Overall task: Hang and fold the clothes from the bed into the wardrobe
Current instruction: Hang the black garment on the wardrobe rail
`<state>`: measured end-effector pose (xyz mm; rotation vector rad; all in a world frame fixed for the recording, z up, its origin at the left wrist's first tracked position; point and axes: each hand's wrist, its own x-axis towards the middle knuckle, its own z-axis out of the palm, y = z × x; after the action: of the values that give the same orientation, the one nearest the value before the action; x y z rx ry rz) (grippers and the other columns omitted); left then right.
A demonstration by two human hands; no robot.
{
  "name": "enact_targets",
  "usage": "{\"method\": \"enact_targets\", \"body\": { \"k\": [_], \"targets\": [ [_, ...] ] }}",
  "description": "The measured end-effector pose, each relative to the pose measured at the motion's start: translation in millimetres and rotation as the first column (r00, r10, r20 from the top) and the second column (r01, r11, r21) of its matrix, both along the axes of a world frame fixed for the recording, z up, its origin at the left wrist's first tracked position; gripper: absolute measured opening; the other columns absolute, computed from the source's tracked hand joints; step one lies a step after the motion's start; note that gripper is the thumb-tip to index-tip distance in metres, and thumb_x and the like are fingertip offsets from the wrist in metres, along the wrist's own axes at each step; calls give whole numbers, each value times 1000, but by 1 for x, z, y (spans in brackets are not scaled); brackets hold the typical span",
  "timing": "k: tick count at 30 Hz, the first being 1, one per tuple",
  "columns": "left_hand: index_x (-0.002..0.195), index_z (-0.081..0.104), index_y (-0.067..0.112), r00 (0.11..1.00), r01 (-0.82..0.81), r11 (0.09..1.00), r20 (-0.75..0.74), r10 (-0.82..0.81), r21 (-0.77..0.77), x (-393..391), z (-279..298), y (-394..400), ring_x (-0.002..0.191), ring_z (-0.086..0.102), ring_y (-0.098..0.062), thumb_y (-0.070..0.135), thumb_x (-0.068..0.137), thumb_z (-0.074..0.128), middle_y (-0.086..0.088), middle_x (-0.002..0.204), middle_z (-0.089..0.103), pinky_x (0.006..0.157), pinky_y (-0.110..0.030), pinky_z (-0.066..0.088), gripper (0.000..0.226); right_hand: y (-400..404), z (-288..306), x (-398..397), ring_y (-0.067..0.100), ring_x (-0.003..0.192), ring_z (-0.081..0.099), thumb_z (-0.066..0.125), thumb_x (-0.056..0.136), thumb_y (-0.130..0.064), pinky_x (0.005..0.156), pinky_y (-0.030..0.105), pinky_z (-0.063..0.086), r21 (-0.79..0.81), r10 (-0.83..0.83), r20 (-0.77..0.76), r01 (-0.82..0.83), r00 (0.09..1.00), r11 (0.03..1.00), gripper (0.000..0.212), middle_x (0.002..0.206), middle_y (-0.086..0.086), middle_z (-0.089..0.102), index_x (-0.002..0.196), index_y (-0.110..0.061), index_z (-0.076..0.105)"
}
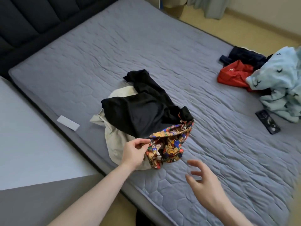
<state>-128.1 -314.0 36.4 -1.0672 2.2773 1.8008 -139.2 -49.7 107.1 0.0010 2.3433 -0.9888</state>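
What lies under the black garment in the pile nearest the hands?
Under the black garment a cream garment shows at its left and far edges; a bear-print cloth, pinched by the left hand, emerges below. Anything beneath its middle is covered.

You have three garments (143, 115) heaped mid-frame, three more (254, 74) at the right edge, one phone (268, 121), one white card (68, 123).

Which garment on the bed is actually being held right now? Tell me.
The colourful bear-print garment, pinched at its edge by the left hand. The black garment, cream one, red one and light blue one lie untouched.
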Motion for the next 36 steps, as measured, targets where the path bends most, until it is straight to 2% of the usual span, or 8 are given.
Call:
{"method": "enact_targets", "body": {
  "k": [11,18,21,23,24,27,31,36],
  "targets": [
    [96,79,15,932,8,989,-360,46,149,76,301,42,92,75,-12,-4,95,64,-1,96,79,80,-19,56,24,6,155,41,5,113,62,78,83,-14,93,33,54,-74,91,-139,-102,986,992,69,133,-17,57,136,-41,44],
    [99,78,21,906,-88,968,-385,176,235,197,416,85,97,75,-27,14,90,62,-9,100,78,84,-37,61,20,40,222,93,5,130,44,86,70,-43,111,34,41,-31,313,-225,-327,923,944,96,141,-15,46,153,-31,38],
    [100,77,18,879,-184,950,-390,274,254,256,438,111,100,73,-37,15,89,63,-16,103,77,88,-47,60,19,50,229,116,6,117,54,79,78,-38,104,34,47,-5,488,-252,-505,836,863,54,126,-16,58,129,-34,63],
    [100,77,17,859,-247,937,-393,329,245,292,448,126,100,73,-41,16,88,63,-19,103,76,86,-49,61,18,55,241,134,2,78,62,69,89,-37,74,39,55,-23,533,-280,-561,798,828,8,81,-16,68,85,-30,67],
    [99,77,17,843,-287,929,-399,361,235,309,454,131,99,73,-41,15,88,63,-18,103,76,84,-47,62,18,56,245,141,6,66,59,64,94,-37,64,39,51,-53,531,-290,-567,796,822,20,69,-11,64,79,-25,61],
    [97,75,23,806,-472,881,-394,442,24,368,467,134,96,74,-27,6,97,61,-5,99,78,84,-39,61,22,55,273,164,11,65,58,58,102,-34,63,36,46,-156,525,-335,-595,783,788,26,70,-3,63,79,-20,58],
    [95,67,38,905,-415,653,-218,365,-634,452,461,123,73,62,3,11,99,62,23,88,68,64,-13,44,27,28,332,181,17,83,67,53,101,-44,80,39,52,-359,542,-326,-632,775,687,30,84,-1,72,90,-20,67],
    [102,64,46,837,-491,565,-179,517,-663,550,443,135,94,62,5,16,98,66,25,108,66,81,-23,55,30,-21,407,251,18,104,72,52,97,-54,90,39,58,-526,787,-174,-731,593,434,39,104,3,77,106,-23,74]
  ]
}}
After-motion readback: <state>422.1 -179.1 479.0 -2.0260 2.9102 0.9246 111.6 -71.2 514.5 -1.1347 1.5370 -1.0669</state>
